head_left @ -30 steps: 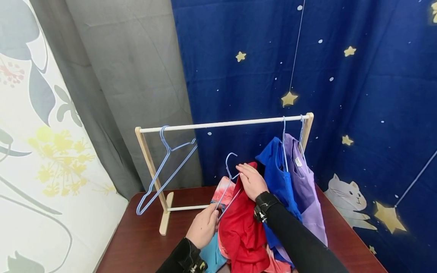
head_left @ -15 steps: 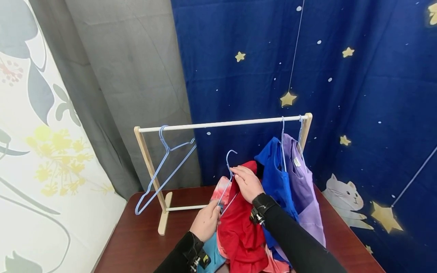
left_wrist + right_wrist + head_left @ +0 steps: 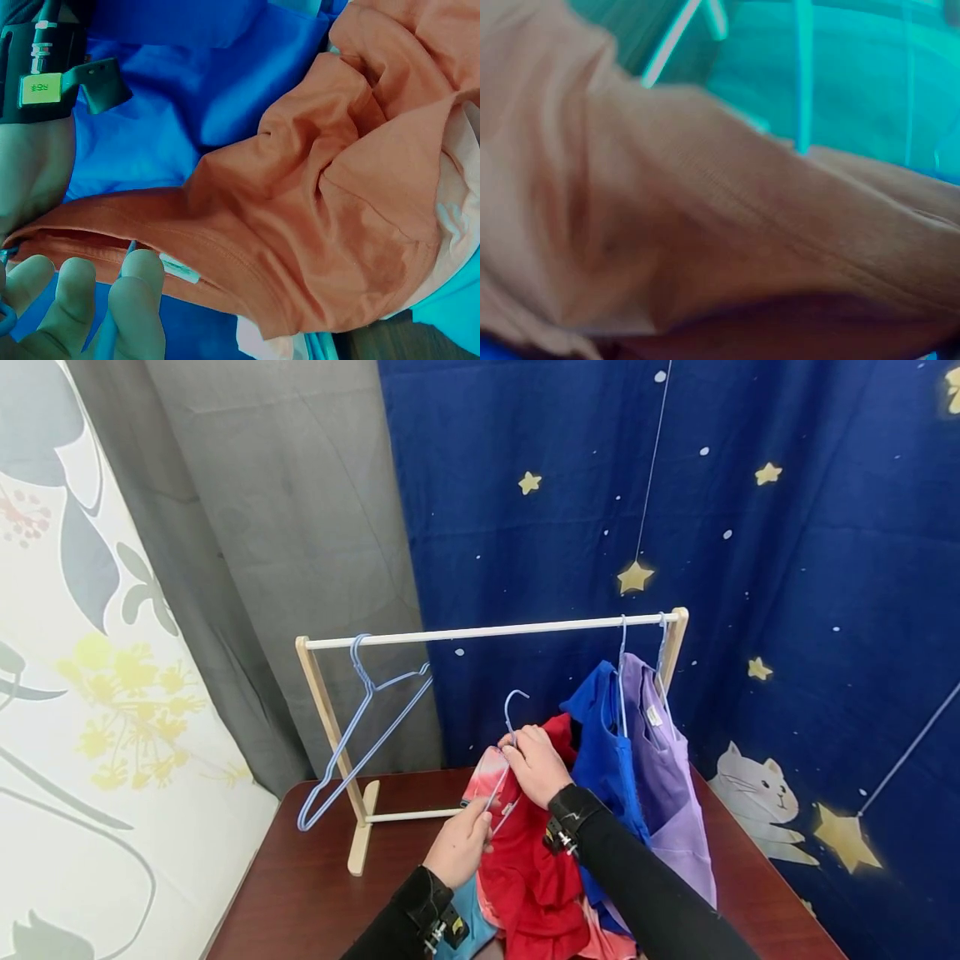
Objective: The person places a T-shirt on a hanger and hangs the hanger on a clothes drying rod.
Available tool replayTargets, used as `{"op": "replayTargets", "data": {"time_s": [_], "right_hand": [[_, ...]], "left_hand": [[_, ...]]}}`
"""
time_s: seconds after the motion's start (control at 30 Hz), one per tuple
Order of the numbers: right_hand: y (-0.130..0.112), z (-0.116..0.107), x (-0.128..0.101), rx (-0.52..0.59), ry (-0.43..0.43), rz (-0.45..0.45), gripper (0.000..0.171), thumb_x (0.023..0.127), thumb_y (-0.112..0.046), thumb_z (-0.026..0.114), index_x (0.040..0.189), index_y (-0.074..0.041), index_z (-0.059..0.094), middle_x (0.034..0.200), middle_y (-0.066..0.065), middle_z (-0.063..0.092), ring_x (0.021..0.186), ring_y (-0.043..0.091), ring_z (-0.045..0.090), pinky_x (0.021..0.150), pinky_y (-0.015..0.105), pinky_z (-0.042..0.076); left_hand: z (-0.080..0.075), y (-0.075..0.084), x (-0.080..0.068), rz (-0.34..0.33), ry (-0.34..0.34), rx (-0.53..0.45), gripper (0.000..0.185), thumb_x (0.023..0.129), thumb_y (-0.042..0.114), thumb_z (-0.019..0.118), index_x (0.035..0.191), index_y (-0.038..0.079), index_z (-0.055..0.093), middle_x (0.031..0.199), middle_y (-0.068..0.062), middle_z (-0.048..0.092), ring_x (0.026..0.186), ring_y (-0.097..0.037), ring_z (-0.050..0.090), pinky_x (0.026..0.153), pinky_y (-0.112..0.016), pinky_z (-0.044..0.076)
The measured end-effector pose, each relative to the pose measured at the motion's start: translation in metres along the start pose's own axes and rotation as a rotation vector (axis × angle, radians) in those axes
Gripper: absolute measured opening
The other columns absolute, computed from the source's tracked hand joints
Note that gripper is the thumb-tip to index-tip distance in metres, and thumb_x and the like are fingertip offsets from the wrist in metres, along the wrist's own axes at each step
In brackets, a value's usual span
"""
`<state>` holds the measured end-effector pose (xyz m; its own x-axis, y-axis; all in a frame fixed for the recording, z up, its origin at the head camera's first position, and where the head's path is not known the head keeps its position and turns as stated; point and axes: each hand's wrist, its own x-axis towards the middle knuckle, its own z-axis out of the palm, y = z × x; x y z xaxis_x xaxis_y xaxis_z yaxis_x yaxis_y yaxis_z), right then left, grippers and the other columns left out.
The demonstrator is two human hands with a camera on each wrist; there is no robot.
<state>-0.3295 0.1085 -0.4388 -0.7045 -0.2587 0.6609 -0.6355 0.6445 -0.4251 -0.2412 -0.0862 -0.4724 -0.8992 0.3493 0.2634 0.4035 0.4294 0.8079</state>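
A red shirt (image 3: 536, 868) lies bunched on the dark table (image 3: 315, 893), over pink and light blue clothes. A light blue wire hanger (image 3: 508, 727) pokes up out of the shirt's collar. My right hand (image 3: 528, 764) grips the hanger's neck and the red collar just below the hook. Lower down, my left hand (image 3: 459, 843) pinches the hanger's arm and the shirt's edge. In the left wrist view the shirt (image 3: 300, 232) looks orange, and the fingers (image 3: 90, 307) curl round the blue wire. The right wrist view is blurred cloth (image 3: 667, 225).
A small wooden rack with a white rail (image 3: 487, 631) stands behind the hands. An empty blue hanger (image 3: 360, 727) hangs at its left end. A blue shirt (image 3: 607, 752) and a purple shirt (image 3: 667, 777) hang at its right end. Curtains close in behind.
My right hand slid left and down onto the hanger's neck and now grips it. The hook rose slightly. My left hand shifted a little up along the wire.
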Motion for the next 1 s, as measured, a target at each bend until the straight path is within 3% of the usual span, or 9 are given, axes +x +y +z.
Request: {"op": "replayTargets", "data": {"time_s": [0.17,0.3,0.4,0.53,0.67,0.83,1.0], "right_hand": [[0.001,-0.005,0.003,-0.137,0.022,-0.129,0.018,0.101,-0.010,0.048,0.086,-0.005,0.057,0.085,0.010,0.055,0.091,0.033,0.053,0.094,0.048,0.041],[0.002,-0.011,0.004,-0.134,0.037,-0.090,0.022,0.102,-0.010,0.047,0.084,-0.006,0.058,0.084,0.008,0.055,0.090,0.032,0.054,0.090,0.046,0.043],[0.003,-0.016,0.005,-0.103,0.034,-0.044,0.022,0.103,-0.011,0.047,0.084,-0.007,0.058,0.084,0.007,0.055,0.091,0.031,0.054,0.088,0.045,0.044],[0.004,-0.019,0.004,-0.078,0.023,-0.002,0.022,0.103,-0.010,0.048,0.084,-0.008,0.059,0.085,0.006,0.056,0.090,0.029,0.054,0.085,0.043,0.044],[0.003,-0.022,0.002,-0.042,0.001,0.031,0.022,0.102,-0.009,0.049,0.084,-0.008,0.060,0.084,0.005,0.057,0.088,0.027,0.054,0.084,0.041,0.044],[0.001,-0.024,0.001,0.000,0.000,0.076,0.023,0.104,-0.011,0.048,0.086,-0.008,0.062,0.086,0.005,0.058,0.090,0.026,0.054,0.085,0.041,0.046],[-0.002,-0.023,0.000,0.029,0.003,0.092,0.023,0.104,-0.011,0.048,0.087,-0.009,0.063,0.087,0.004,0.059,0.090,0.024,0.055,0.084,0.041,0.046]], "left_hand": [[-0.002,0.001,0.000,-0.010,-0.066,-0.082,0.032,0.109,0.024,0.045,0.135,0.009,0.057,0.087,-0.006,0.061,0.075,-0.018,0.067,0.068,-0.032,0.056],[-0.010,-0.004,0.002,-0.021,-0.134,-0.184,0.035,0.109,0.027,0.045,0.139,0.011,0.053,0.102,-0.010,0.065,0.089,-0.024,0.067,0.070,-0.037,0.056],[-0.018,-0.011,0.006,0.018,-0.143,-0.203,0.035,0.110,0.027,0.042,0.138,0.009,0.054,0.114,-0.014,0.065,0.102,-0.031,0.065,0.078,-0.037,0.055],[-0.022,-0.026,0.014,0.104,-0.094,-0.022,0.031,0.109,0.017,0.042,0.133,0.006,0.060,0.124,-0.012,0.061,0.113,-0.034,0.060,0.090,-0.043,0.051],[-0.013,-0.039,0.022,0.112,-0.100,0.186,0.031,0.102,0.009,0.051,0.130,0.008,0.064,0.134,-0.014,0.055,0.123,-0.032,0.055,0.103,-0.051,0.043],[0.003,-0.059,0.033,0.148,-0.137,0.332,0.039,0.093,0.013,0.058,0.131,0.006,0.062,0.139,-0.028,0.050,0.127,-0.041,0.052,0.102,-0.056,0.043],[0.011,-0.078,0.039,0.125,-0.093,0.475,0.038,0.082,0.013,0.064,0.119,0.004,0.063,0.123,-0.021,0.060,0.113,-0.037,0.060,0.095,-0.051,0.049]]}}
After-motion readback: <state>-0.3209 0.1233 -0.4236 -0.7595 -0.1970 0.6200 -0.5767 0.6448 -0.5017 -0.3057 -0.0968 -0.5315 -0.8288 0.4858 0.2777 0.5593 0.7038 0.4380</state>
